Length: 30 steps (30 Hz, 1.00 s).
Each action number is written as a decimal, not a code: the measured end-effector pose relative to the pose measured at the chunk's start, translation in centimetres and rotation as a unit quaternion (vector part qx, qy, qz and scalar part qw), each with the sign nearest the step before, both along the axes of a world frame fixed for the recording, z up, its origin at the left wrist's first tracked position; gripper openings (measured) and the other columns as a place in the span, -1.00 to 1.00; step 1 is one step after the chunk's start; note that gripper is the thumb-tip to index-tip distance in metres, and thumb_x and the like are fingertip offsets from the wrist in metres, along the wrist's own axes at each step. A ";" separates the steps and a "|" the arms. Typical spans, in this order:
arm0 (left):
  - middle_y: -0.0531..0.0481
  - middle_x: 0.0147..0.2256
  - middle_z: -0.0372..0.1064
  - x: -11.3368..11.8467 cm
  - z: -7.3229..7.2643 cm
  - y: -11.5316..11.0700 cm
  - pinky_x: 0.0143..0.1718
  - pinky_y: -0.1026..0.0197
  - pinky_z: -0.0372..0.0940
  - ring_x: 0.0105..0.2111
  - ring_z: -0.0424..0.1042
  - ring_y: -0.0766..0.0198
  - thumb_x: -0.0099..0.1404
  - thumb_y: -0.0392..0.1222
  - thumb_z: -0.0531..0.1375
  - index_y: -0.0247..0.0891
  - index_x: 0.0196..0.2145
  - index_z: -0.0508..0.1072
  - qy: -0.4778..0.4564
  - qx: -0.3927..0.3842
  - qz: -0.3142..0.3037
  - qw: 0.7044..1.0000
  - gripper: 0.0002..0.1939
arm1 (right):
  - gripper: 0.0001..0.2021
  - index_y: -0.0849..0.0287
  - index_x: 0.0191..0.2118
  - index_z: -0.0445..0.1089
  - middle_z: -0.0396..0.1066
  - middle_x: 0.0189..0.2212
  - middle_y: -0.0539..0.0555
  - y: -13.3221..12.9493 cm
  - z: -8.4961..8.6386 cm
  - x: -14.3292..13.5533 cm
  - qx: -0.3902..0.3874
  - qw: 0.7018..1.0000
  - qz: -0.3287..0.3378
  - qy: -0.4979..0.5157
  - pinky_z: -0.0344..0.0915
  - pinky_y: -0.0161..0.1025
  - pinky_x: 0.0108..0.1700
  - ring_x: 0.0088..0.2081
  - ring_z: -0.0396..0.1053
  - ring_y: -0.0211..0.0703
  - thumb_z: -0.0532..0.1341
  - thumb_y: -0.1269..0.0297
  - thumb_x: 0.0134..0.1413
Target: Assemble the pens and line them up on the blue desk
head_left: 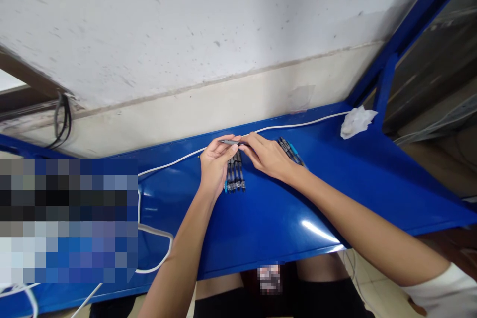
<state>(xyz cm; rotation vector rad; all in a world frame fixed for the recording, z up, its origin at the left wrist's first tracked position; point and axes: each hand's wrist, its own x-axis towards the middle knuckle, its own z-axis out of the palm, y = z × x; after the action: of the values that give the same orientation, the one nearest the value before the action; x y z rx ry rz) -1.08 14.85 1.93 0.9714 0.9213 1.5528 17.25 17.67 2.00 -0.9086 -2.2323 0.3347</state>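
Between both hands, a dark pen (229, 142) is held level above the blue table. My left hand (216, 159) pinches its left part with thumb and fingers. At the pen's right end, the fingers of my right hand (263, 154) are closed around it, hiding that end. Below the hands several dark pens (235, 174) lie side by side in a row, with a light blue one at the left edge partly behind my left hand. Just past my right hand lies another group of pens (288, 149), dark ones and a light blue one, partly hidden by my right wrist.
The blue table (268, 223) runs along a stained wall (231, 30). A white cable (175, 161) crosses its back and loops at the left. Crumpled white plastic (357, 121) lies at the back right by a blue metal post (385, 84). A blurred-out area covers the left.
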 end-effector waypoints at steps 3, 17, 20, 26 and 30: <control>-0.20 0.00 0.66 0.1 -0.1 0.0 0.29 -0.02 0.36 0.08 0.61 0.06 0.19 -0.24 0.54 -0.23 -0.07 0.63 -0.004 0.000 0.003 1.000 -0.64 | -0.81 0.12 0.04 0.29 0.52 -0.07 0.18 0.1 0.0 0.0 -0.022 0.999 0.010 0.027 0.35 -0.17 -0.15 -0.13 0.51 -0.02 0.06 0.14 0.58; -0.19 0.02 0.65 0.0 -0.1 0.1 0.30 -0.03 0.35 0.10 0.60 0.05 0.24 -0.22 0.51 -0.22 -0.03 0.62 -0.003 0.013 0.007 1.000 -0.65 | -0.78 0.11 0.05 0.31 0.50 -0.04 0.20 0.2 0.1 0.0 -0.030 0.998 0.031 0.047 0.35 -0.14 -0.07 -0.11 0.48 -0.02 0.01 0.14 0.59; -0.19 0.02 0.65 0.0 -0.1 0.1 0.29 -0.01 0.35 0.10 0.60 0.07 0.24 -0.22 0.51 -0.22 -0.04 0.62 -0.008 0.011 0.006 1.000 -0.66 | -0.77 0.12 0.00 0.32 0.52 -0.10 0.18 0.3 0.0 0.0 -0.034 0.997 0.026 0.065 0.35 -0.15 -0.10 -0.15 0.48 -0.03 0.06 0.09 0.57; -0.18 -0.01 0.66 0.0 -0.1 0.1 0.28 -0.02 0.36 0.08 0.61 0.06 0.23 -0.21 0.52 -0.21 -0.04 0.63 -0.009 0.012 0.007 1.000 -0.65 | -0.76 0.12 0.03 0.32 0.53 -0.11 0.16 0.3 -0.1 0.0 -0.048 0.995 0.035 0.076 0.34 -0.17 -0.10 -0.17 0.49 -0.06 0.06 0.08 0.57; -0.17 -0.01 0.66 0.0 -0.1 0.1 0.29 -0.01 0.35 0.07 0.61 0.08 0.23 -0.21 0.52 -0.21 -0.05 0.63 -0.009 0.013 0.011 1.000 -0.66 | -0.74 0.12 -0.09 0.36 0.53 -0.18 0.15 0.4 -0.2 0.0 -0.028 0.997 0.036 0.062 0.30 -0.18 -0.12 -0.20 0.48 -0.06 0.00 0.14 0.60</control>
<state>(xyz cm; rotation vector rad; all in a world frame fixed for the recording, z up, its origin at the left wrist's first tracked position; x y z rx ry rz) -1.04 14.95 1.87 0.9674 0.9049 1.5931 17.23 18.04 1.82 -0.8150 -2.1542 0.4772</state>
